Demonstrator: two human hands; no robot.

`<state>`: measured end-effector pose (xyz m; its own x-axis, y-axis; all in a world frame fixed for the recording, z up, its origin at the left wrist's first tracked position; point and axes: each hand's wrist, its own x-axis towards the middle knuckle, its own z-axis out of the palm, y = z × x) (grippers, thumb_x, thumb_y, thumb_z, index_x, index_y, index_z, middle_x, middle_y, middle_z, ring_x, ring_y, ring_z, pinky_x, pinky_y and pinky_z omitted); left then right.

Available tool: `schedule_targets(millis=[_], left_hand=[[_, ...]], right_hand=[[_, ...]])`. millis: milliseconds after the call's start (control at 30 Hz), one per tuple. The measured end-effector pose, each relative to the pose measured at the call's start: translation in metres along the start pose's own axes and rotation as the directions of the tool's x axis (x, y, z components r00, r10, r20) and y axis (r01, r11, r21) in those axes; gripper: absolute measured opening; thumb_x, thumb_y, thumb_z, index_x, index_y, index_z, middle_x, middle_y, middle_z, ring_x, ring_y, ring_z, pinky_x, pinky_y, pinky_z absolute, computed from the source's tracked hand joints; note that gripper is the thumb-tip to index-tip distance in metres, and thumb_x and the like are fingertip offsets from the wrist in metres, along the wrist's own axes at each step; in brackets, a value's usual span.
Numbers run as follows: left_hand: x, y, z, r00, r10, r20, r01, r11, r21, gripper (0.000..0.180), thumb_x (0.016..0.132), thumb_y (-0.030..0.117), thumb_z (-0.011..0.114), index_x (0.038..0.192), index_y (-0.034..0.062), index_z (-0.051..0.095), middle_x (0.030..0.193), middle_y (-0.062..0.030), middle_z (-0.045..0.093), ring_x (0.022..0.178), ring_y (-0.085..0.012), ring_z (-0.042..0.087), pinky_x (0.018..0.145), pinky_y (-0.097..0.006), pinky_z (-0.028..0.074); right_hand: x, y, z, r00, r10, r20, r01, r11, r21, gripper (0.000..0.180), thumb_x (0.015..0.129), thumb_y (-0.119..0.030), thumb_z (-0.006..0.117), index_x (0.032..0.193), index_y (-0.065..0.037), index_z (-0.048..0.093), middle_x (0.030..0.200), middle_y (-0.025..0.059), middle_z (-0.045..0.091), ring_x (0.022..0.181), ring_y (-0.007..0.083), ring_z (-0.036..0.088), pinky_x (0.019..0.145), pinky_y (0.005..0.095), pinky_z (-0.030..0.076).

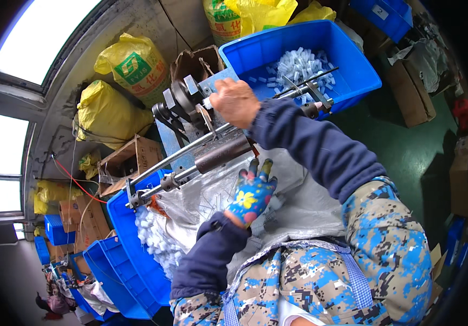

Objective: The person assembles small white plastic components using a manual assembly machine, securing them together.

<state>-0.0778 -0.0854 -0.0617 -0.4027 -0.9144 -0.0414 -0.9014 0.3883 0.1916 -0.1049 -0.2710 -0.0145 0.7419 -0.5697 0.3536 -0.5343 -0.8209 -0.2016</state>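
Note:
My bare right hand point(235, 104) is closed at the head of a small bench machine point(188, 117), its fingers round a small white plastic piece point(207, 103) that shows only in part. My left hand point(251, 194), in a blue flowered glove, is held over my lap just below the machine's dark roller point(224, 154). Its fingers are apart, with nothing visible between them. Beneath it a pale sheet point(310, 198) covers my lap, with thin wire pieces point(212, 202) and some whitish ribbed parts point(269, 212) lying on it.
Past the machine stands a blue bin point(353, 70) holding many clear-white plastic pieces point(302, 68). Another blue bin point(122, 214) with white parts point(155, 236) is at my left. Yellow sacks point(136, 68) and an open wooden box point(131, 163) line the wall. A metal rod point(182, 153) runs across the machine.

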Motion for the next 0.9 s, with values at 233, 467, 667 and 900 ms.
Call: schedule_targets(millis=[233,467,667,900], left_hand=[[-0.004,-0.03,0.018,0.999,0.044,0.03,-0.045,0.999,0.029,0.012,0.072,0.012,0.052,0.078,0.01,0.061,0.08,-0.006,0.059,0.089,-0.0277,0.058,0.074,-0.047,0.043],[-0.063,-0.037,-0.028,0.962,-0.13,-0.239,0.154,0.984,0.085,0.017,0.068,0.012,0.061,0.084,0.02,0.063,0.075,0.0,0.057,0.079,-0.0232,0.054,0.078,-0.042,0.035],[-0.089,-0.03,-0.046,0.821,-0.29,-0.491,0.191,0.951,-0.241,0.026,0.065,0.004,0.07,0.089,0.0108,0.063,0.078,-0.0071,0.055,0.08,-0.0265,0.053,0.07,-0.039,0.041],[-0.102,-0.012,-0.047,0.533,-0.646,-0.546,0.114,0.695,-0.71,0.02,0.078,-0.002,0.062,0.098,0.0009,0.061,0.079,-0.0073,0.061,0.068,-0.0181,0.058,0.062,-0.027,0.046]], right_hand=[[0.019,-0.005,0.014,0.959,0.118,0.259,-0.099,0.991,-0.086,0.023,0.076,-0.017,0.061,0.097,-0.01,0.068,0.115,0.0141,0.051,0.109,0.03,0.05,0.084,0.0434,0.043],[0.012,-0.001,0.015,0.985,0.077,0.152,-0.066,0.995,-0.076,0.018,0.078,-0.01,0.054,0.091,-0.005,0.066,0.107,0.0156,0.055,0.096,0.0303,0.056,0.077,0.0425,0.046],[0.014,-0.002,0.025,0.99,0.054,0.13,-0.047,0.997,-0.059,0.017,0.079,-0.012,0.052,0.088,-0.006,0.065,0.105,0.0151,0.056,0.095,0.0291,0.057,0.075,0.0427,0.046],[0.019,-0.005,0.023,0.977,0.088,0.192,-0.084,0.996,-0.028,0.018,0.08,-0.013,0.052,0.091,-0.01,0.067,0.104,0.0136,0.058,0.102,0.029,0.053,0.083,0.0457,0.041]])
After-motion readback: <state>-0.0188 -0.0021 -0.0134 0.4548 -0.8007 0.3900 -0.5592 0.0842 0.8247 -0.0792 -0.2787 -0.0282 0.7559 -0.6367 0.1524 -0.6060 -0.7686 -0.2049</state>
